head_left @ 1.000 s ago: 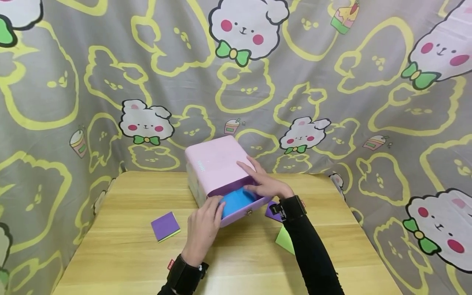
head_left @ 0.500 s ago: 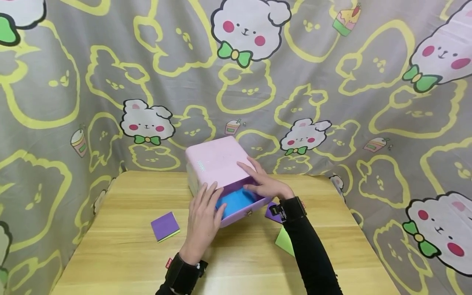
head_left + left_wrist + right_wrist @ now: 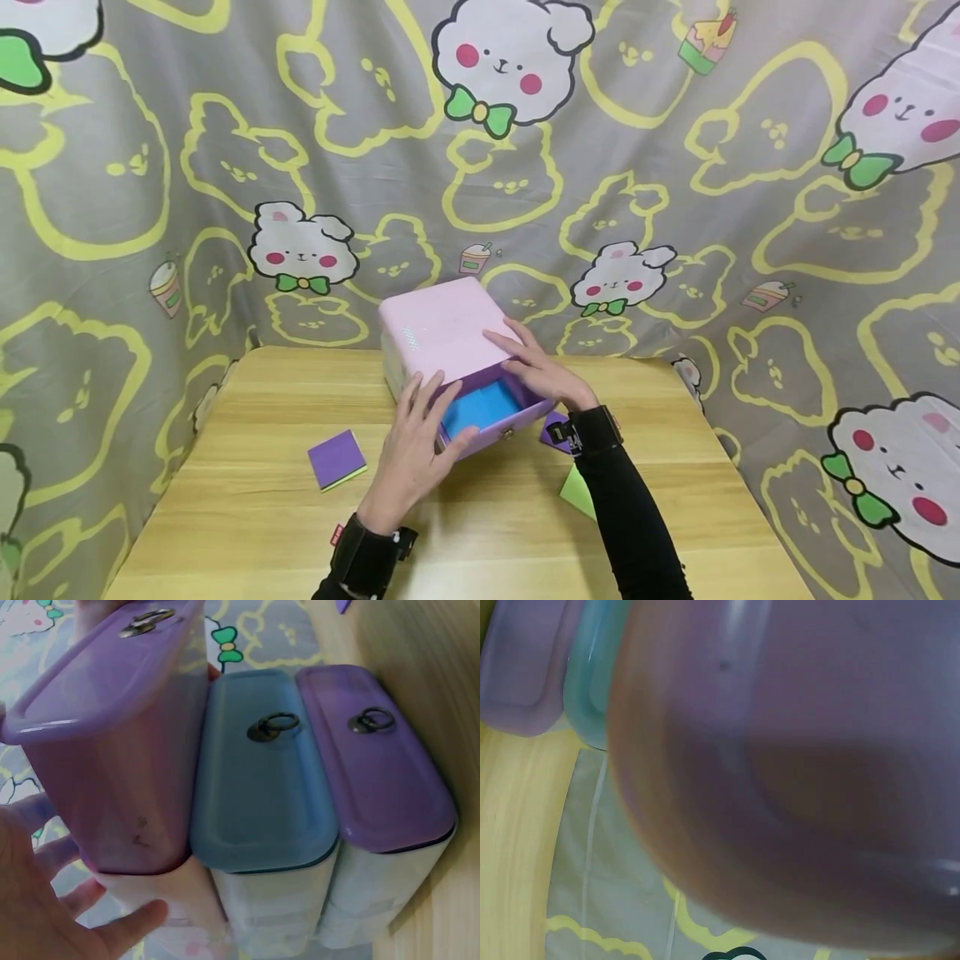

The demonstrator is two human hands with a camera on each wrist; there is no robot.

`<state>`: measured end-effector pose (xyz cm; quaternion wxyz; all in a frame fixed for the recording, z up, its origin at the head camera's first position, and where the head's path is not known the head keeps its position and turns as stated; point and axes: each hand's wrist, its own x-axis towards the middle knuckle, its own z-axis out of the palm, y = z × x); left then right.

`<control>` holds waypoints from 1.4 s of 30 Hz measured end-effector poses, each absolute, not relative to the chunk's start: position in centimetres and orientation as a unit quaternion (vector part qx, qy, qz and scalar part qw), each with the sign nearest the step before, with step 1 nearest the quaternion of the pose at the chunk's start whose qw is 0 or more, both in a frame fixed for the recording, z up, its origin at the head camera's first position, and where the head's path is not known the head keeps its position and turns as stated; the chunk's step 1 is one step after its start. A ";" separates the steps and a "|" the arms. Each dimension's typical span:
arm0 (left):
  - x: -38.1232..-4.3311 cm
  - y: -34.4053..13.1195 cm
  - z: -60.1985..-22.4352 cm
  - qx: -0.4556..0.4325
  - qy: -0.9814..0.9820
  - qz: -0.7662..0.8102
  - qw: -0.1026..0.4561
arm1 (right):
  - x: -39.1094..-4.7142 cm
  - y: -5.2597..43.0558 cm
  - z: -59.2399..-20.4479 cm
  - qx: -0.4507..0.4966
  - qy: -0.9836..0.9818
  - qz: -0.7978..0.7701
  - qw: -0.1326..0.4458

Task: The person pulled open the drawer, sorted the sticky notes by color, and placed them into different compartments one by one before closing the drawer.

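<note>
A small pink-topped cabinet stands on the table with its top drawer pulled out. A flat blue sheet or pad lies inside that drawer. My left hand is spread at the drawer's left side, fingertips right at the cabinet's top front edge, thumb over the drawer's front. My right hand lies at the right side, fingers extended along the cabinet's top edge, holding nothing. In the left wrist view, a blue drawer and a purple drawer below are closed, each with a ring pull.
On the wooden table, a purple square pad with a yellow-green layer beneath lies to the left. Another purple piece and a green square are partly hidden by the right forearm. A patterned curtain surrounds the table.
My left hand has come off the drawer's left rim up to the cabinet's front edge, its fingers spreading and thumb moving away. My right thumb has lifted from inside the drawer.
</note>
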<state>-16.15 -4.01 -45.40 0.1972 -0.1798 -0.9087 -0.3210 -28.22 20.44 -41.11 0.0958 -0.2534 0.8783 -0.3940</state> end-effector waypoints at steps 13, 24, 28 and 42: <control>-16.1 -4.0 -45.4 -0.165 -0.919 -0.314 0.174 | -28.1 20.2 -41.0 -0.245 0.878 -0.406 0.065; -16.2 -4.0 -45.4 -0.159 -0.921 -0.306 0.180 | -28.5 20.0 -40.9 -0.216 0.874 -0.433 0.053; -16.2 -3.9 -45.6 -0.165 -0.921 -0.300 0.183 | -28.4 20.2 -41.2 -0.223 0.870 -0.437 0.043; -16.1 -3.8 -45.5 -0.162 -0.921 -0.303 0.183 | -28.4 19.8 -41.2 -0.195 0.876 -0.440 0.003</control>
